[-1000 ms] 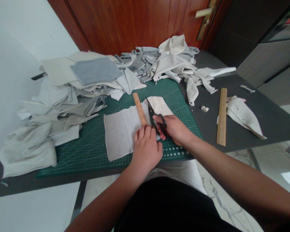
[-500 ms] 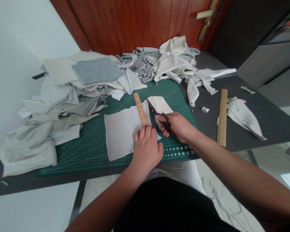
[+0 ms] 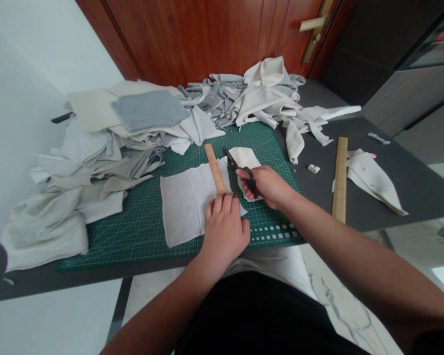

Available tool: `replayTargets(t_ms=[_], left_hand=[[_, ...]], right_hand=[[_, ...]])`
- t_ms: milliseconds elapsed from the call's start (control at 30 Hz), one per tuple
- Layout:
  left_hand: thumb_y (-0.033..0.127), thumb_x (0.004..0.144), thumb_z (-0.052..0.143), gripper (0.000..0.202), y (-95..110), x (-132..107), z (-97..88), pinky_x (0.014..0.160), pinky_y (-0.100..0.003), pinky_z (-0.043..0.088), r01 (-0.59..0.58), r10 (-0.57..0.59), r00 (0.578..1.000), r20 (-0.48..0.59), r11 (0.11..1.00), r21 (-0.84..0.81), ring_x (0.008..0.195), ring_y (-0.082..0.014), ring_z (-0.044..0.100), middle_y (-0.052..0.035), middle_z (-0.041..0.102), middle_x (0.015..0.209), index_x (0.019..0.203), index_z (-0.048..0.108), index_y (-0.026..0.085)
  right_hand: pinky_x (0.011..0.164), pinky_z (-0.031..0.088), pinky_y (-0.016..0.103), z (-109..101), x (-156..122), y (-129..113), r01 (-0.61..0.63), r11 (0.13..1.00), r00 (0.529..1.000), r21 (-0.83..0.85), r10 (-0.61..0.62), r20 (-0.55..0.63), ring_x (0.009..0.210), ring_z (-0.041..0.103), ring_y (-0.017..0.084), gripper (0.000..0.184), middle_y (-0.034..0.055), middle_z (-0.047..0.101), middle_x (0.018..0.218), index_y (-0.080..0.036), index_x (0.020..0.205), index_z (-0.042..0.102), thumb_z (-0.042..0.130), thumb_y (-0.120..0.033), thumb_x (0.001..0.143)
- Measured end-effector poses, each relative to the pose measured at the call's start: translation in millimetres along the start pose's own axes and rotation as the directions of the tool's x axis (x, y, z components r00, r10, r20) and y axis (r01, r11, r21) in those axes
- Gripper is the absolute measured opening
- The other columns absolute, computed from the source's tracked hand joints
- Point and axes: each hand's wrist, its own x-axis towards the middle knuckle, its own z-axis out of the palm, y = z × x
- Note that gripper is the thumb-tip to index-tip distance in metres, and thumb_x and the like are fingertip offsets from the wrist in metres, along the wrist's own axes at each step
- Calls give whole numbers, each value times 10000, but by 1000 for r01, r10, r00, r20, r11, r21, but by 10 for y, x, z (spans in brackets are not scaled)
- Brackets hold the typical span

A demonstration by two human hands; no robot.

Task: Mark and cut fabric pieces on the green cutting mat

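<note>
A light grey piece of cloth lies on the green cutting mat, with a short wooden ruler across it. My left hand rests over the near end of the ruler, palm down, fingers stretched and pressing on ruler and cloth. Black-handled scissors are in my right hand, fingers through and around the handles. Their tip points away from me, just right of the cloth's far right edge. An off-white cloth piece lies under the scissors and is partly hidden by my right hand.
Heaped cloth covers the mat's left side, with a flat blue-grey piece on top. Scraps pile up along the back by the door. A second wooden ruler and an off-white scrap lie to the right.
My right hand and the scissors have shifted slightly left and away from me, and the off-white piece beneath has shifted a little. My left hand and the ruler stay in place.
</note>
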Motion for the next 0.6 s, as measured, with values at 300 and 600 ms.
replayTargets(t_ms=[300, 600], left_hand=[[116, 825, 586, 400, -83, -2, 38, 1045, -467, 465, 68, -80, 994, -80, 987, -144, 1169, -310, 519, -144, 524, 1258, 1224, 577, 151], [219, 891, 618, 378, -167, 243, -182, 923, -434, 527, 253, -250, 962, 113, 967, -11, 998, -276, 628, -121, 565, 1081, 1262, 558, 178]], right_hand=[[374, 419, 225, -340, -399, -247, 112, 993, 994, 37, -111, -17, 409, 534, 108, 391, 7, 603, 582, -145, 728, 628, 851, -466, 720], [397, 398, 234, -1082, -985, -65, 90, 985, 991, -149, -104, -89, 430, 520, 104, 403, -7, 619, 623, -179, 762, 620, 841, -512, 711]])
